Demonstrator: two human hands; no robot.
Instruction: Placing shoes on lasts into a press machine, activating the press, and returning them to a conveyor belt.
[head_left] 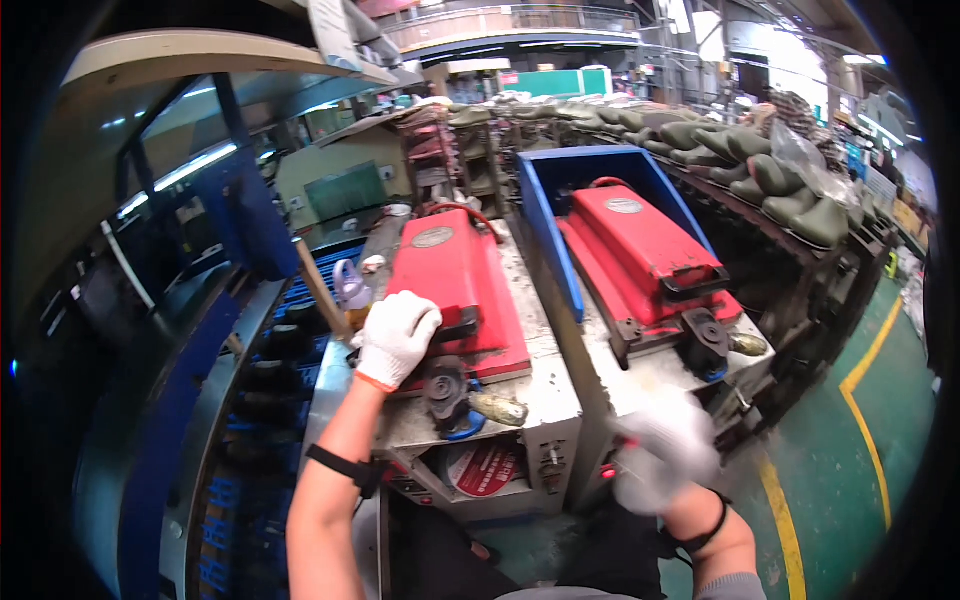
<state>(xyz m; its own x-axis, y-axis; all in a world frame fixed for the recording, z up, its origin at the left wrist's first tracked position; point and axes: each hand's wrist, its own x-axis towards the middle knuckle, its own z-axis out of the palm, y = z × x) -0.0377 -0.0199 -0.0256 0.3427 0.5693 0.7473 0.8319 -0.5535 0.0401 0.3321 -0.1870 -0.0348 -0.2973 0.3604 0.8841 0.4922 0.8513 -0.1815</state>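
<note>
By red cover's front edge (492, 361), left hand (398, 337) grips handle (461, 324); right hand (664, 448) blurred, unreadable.

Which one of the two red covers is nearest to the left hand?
The left red cover: the left hand is at its black handle. The right red cover, set between blue panels, has no hand on it.

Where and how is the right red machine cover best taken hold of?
Probably by the black handle at the near end of the right red machine cover, coming from the near side and slightly above: the handle juts out there, the cover's body is broad, and a black knob stands just below.
</note>
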